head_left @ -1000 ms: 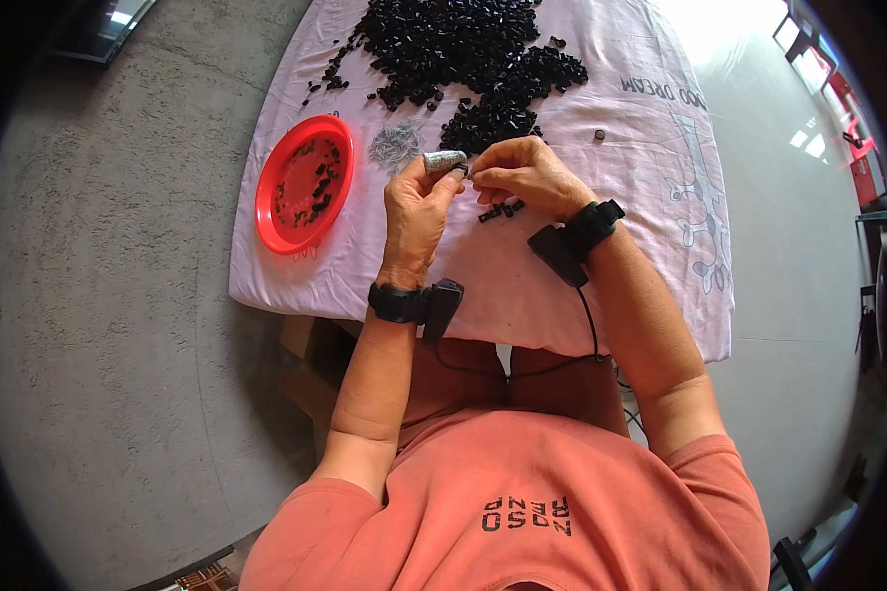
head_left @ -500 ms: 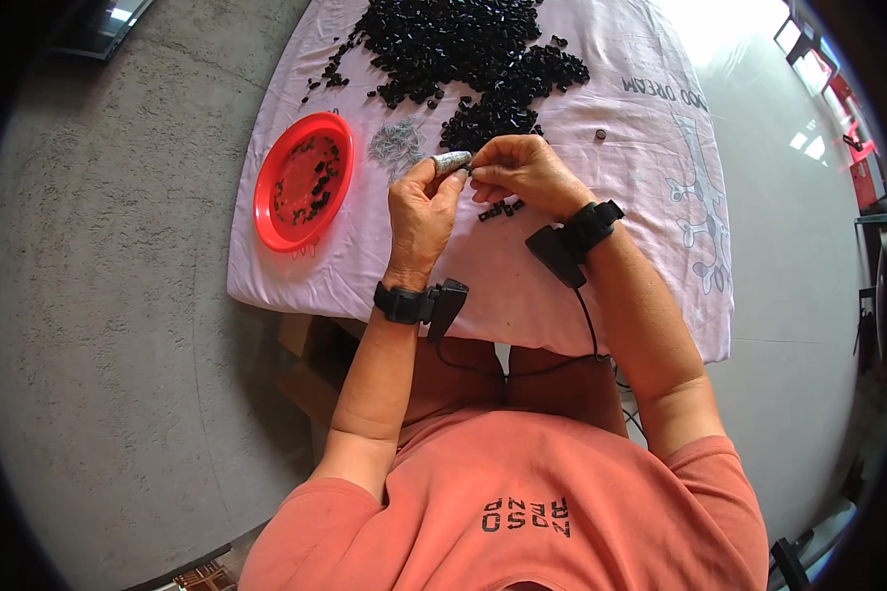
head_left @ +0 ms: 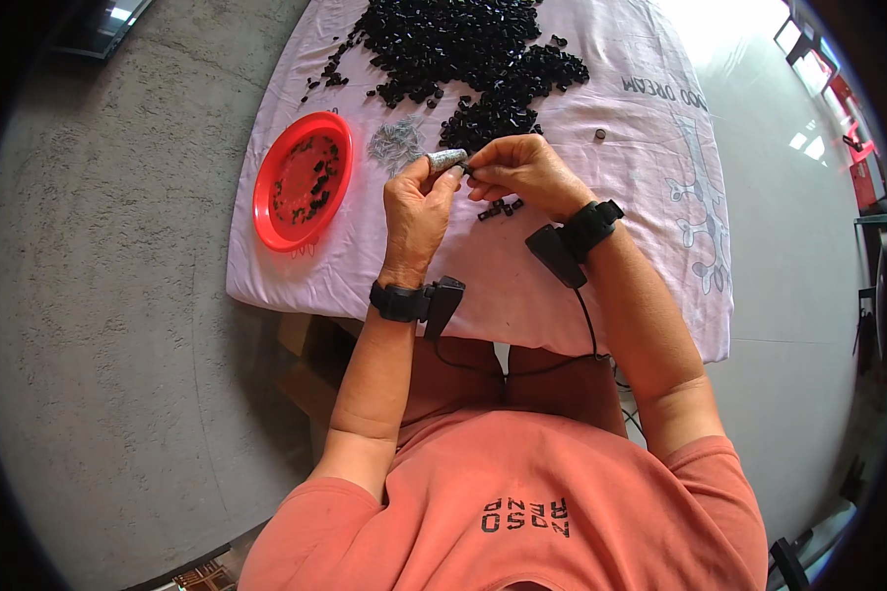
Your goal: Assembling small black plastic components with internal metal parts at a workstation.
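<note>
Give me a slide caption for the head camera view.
Both hands work a small grey piece beside a red plate and black parts.

One red plate [head_left: 303, 180] at nine o'clock, one heap of black pieces [head_left: 463, 49] at twelve, one small pile of grey metal bits [head_left: 395, 144], two hands, left hand [head_left: 416, 212], right hand [head_left: 522, 172], two wrist bands.

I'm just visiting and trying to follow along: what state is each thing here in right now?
Left hand: raised, pinching a small silvery piece.
Right hand: fingertips meeting that piece.
Red plate: flat on the cloth, holding some black parts.
Black parts pile: loose, spread on the cloth.
Small grey heap: loose beside the plate.
Pink cloth: spread over the table.
</note>
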`<state>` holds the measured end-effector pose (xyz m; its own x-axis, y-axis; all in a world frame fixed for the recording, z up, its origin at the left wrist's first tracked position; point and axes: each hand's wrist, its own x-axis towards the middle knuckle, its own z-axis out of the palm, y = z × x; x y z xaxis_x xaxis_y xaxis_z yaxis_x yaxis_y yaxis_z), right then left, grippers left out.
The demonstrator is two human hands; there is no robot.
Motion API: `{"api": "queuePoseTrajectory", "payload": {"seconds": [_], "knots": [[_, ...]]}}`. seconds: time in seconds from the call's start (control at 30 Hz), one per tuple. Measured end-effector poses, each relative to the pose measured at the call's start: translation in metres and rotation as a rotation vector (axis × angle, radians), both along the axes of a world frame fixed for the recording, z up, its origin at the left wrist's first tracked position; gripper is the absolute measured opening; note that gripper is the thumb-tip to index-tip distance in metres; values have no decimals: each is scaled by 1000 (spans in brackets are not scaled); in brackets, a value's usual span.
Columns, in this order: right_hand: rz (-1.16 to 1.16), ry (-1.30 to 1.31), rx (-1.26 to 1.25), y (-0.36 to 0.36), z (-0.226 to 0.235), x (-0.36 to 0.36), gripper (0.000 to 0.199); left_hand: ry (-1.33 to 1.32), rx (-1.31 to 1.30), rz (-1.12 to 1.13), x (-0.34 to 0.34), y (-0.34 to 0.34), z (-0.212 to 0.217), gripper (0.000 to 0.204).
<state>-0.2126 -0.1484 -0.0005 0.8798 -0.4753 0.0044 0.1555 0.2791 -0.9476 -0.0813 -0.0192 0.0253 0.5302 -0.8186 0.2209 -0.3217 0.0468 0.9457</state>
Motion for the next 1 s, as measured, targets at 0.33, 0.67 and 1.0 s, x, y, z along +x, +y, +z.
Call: {"api": "queuePoseTrajectory", "payload": {"seconds": [0.33,0.67,1.0], "knots": [[-33,-25,-19,1,1,2,8,-109,7,24,0,-3,1,13],[-37,-89,-38,4,0,3,9,-120,24,53,0,-4,-1,8],[-94,-15,-9,6,5,2,11,-376,9,11,-1,-3,2,17]]}}
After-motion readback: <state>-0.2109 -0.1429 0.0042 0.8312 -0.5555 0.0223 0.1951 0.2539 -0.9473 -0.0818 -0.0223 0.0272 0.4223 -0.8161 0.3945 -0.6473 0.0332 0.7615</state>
